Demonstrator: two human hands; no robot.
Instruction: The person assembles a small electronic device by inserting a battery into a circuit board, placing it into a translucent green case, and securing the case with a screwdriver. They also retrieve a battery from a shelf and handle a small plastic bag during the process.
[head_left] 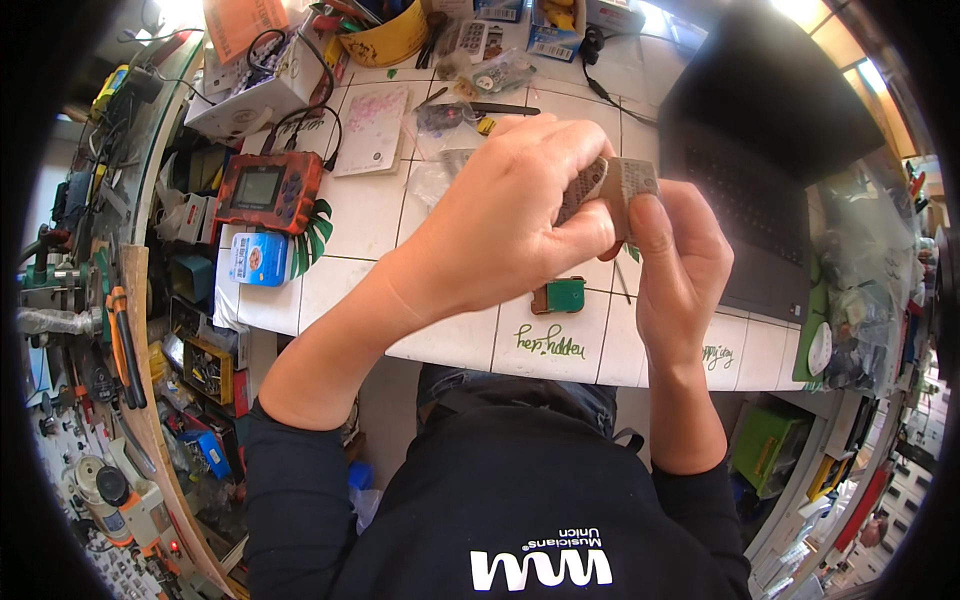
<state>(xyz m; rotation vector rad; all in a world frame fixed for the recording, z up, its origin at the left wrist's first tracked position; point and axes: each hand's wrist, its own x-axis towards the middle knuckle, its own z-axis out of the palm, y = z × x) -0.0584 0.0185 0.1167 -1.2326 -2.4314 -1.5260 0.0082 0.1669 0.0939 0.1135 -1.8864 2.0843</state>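
Above the middle of the table, both of my hands pinch a small folded sheet, brownish-grey with dark print, which looks like sandpaper. My left hand grips its left part between thumb and curled fingers. On the right edge, the thumb of my right hand presses against the fingers behind. Part of the sheet is hidden by my fingers. Below the hands, a small green and brown block-like piece lies on the white tiled tabletop. A thin dark stick rests beside it.
An open dark laptop fills the table's right side. At left are a red-framed handheld device with a screen, a blue box and a floral notebook. Plastic bags and a yellow container stand farther back.
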